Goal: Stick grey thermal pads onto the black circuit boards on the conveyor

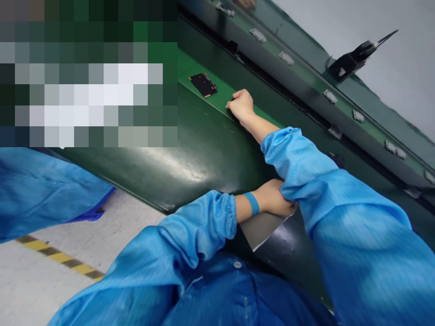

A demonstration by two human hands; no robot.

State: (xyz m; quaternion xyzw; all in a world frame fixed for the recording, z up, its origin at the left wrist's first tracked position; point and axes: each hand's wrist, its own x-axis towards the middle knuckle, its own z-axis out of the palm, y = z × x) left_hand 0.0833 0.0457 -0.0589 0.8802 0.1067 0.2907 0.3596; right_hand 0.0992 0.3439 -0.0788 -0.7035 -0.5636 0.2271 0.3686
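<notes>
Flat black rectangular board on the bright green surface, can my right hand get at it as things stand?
Probably yes: the right hand is close to the black board, with nothing visible between them, though its curled grip may need to open.

Bench dk green, glossy, w/ bright light reflections; beyond it a long green ledge runs diag. down to R edge of view; row of small grey pcs spaced along it, two nr R end v. close together; dark tab on ledge's near side; blk device w/ long pointed tip stands past the row; plain grey surface behind, wall or floor can't tell; btm L, pale speckled floor w/ yel/blk striped tape; lt blue cloth w/ darker hem hangs above tape; upper L masked by coarse blocks, contents unclear.
</notes>
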